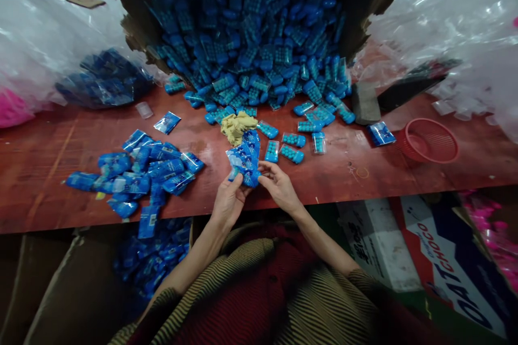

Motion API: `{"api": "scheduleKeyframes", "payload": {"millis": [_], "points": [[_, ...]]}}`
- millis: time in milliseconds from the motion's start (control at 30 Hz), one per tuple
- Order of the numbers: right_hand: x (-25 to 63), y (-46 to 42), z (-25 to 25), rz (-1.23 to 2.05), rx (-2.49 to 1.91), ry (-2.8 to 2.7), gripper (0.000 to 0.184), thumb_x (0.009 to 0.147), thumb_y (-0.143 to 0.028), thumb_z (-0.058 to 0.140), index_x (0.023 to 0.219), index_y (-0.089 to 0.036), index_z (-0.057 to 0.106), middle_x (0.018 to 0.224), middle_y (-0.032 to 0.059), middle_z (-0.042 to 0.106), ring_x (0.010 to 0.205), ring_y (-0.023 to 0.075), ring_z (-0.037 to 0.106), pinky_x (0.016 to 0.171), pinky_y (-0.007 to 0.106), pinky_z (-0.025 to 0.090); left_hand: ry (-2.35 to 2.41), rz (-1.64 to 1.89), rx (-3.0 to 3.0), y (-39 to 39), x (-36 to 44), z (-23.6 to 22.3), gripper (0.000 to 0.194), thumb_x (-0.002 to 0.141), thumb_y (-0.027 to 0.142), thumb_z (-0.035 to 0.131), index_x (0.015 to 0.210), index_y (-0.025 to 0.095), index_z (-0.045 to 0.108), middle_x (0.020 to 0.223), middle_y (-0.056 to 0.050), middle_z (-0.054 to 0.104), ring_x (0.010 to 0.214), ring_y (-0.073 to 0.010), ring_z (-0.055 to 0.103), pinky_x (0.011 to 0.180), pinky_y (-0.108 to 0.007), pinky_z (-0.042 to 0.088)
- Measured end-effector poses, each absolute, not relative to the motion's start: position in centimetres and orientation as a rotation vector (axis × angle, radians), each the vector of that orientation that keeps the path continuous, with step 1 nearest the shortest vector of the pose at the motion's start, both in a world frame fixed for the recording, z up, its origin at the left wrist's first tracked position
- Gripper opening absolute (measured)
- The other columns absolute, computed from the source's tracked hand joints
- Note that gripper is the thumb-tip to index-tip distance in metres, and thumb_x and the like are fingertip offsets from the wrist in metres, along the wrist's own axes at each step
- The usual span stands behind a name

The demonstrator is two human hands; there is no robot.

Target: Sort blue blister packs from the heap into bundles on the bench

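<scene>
My left hand (pixel 231 197) and my right hand (pixel 279 186) meet near the table's front edge. Between their fingertips is a blue printed wrapper (pixel 251 179), gripped from both sides. Whether a container sits inside it cannot be made out. Just beyond lie more blue printed wrappers (pixel 246 152), overlapping, and a crumpled yellow cloth (pixel 238 126) touches their far end. Right of these, several clear containers of turquoise balls with blue caps (pixel 292 154) lie loose. To the left is a heap of blue wrapped packs (pixel 140 170).
A torn cardboard box (pixel 135 38) spills many capped containers onto the red table (pixel 324 183). A red basket (pixel 431 140), a grey block (pixel 365 103) and a flat blue pack (pixel 381 133) stand right. Below the front edge are more blue packs (pixel 154 259) and printed cartons (pixel 449 275).
</scene>
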State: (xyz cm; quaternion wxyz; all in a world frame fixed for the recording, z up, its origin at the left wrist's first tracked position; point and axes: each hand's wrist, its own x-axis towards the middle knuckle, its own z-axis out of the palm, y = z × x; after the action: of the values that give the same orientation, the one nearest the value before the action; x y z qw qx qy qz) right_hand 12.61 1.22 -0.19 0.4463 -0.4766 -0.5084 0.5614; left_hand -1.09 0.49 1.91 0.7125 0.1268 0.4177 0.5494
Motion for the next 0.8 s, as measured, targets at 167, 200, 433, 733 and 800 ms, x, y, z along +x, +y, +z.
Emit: {"api": "scheduleKeyframes", "payload": {"millis": [167,200,433,733,800], "points": [[11.7,1.2,-0.6,1.513,-1.161,-1.110,0.031,0.076,-0.031,0.061,0.105,-0.021,0.058,0.089,0.0007,0.061,0.071,0.0113,0.056,0.063,0.024,0.050,0.926,1.245,0.320,0.3,-0.7,1.8,0.025,0.067,0.024,0.075,0.087,0.013,0.065,0.084,-0.003,0.071,0.073,-0.0113,0.064,0.075,-0.025,0.051],[11.5,1.1,-0.6,1.492,-1.162,-1.085,0.031,0.075,-0.030,0.063,0.104,-0.021,0.058,0.090,0.0006,0.062,0.073,0.0115,0.057,0.065,0.025,0.050,0.931,1.243,0.315,0.3,-0.7,1.8,0.026,0.066,0.024,0.076,0.087,0.014,0.065,0.085,-0.003,0.071,0.074,-0.0114,0.064,0.074,-0.024,0.051],[11.4,0.9,0.0,1.641,-1.085,-0.975,0.030,0.076,-0.035,0.061,0.102,-0.021,0.062,0.088,-0.0002,0.063,0.065,0.0104,0.058,0.059,0.027,0.054,1.004,1.258,0.286,0.3,-0.9,1.6,0.021,0.063,0.020,0.076,0.079,0.013,0.065,0.074,0.000,0.068,0.064,-0.0089,0.060,0.064,-0.021,0.049],[11.1,0.5,-0.2,1.694,-1.098,-0.997,0.036,0.075,-0.034,0.063,0.109,-0.022,0.058,0.080,-0.0018,0.061,0.065,0.0103,0.060,0.058,0.025,0.055,1.021,1.226,0.302,0.0,-0.6,1.3,0.030,0.060,0.029,0.078,0.080,0.013,0.062,0.071,0.001,0.065,0.060,-0.0096,0.058,0.061,-0.024,0.049],[10.9,0.4,-0.2,1.679,-1.125,-1.084,0.039,0.074,-0.031,0.063,0.112,-0.022,0.056,0.082,-0.0017,0.060,0.065,0.0097,0.059,0.058,0.024,0.053,1.083,1.223,0.330,0.1,-1.0,1.4,0.032,0.059,0.030,0.077,0.080,0.014,0.060,0.071,0.001,0.064,0.061,-0.0103,0.058,0.063,-0.026,0.050]]}}
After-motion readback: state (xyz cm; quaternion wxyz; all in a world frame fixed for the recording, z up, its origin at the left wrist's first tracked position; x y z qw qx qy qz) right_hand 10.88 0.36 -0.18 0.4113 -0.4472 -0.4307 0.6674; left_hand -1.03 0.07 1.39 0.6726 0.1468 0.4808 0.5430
